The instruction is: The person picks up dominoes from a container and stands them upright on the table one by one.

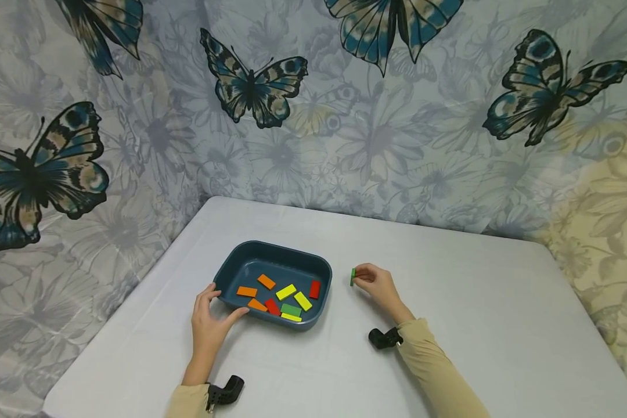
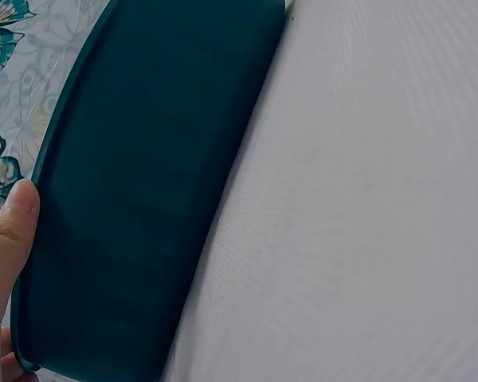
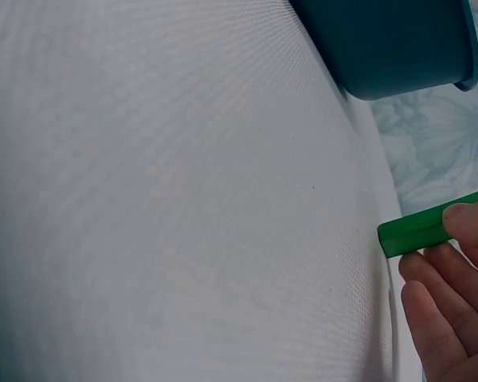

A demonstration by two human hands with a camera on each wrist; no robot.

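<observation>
A dark blue rectangular dish [image 1: 284,256] with rounded corners stands on the table. Inside it lie several small flat blocks: orange [image 1: 247,291], yellow [image 1: 286,292], red [image 1: 315,289] and one green [image 1: 291,310]. My left hand [image 1: 209,325] holds the dish by its near left corner, the thumb on the front rim and the fingers at the left side. To the right of the dish, my right hand [image 1: 377,287] pinches a green block [image 3: 418,229] between thumb and fingers, apart from the dish. In the left wrist view the dish's outer wall [image 2: 151,175] hides its contents.
A white cloth covers the table [image 1: 460,302]. Behind it and to the left hangs patterned fabric with butterflies [image 1: 253,87]. Each wrist wears a black camera mount, one at the left [image 1: 226,391] and one at the right [image 1: 385,338].
</observation>
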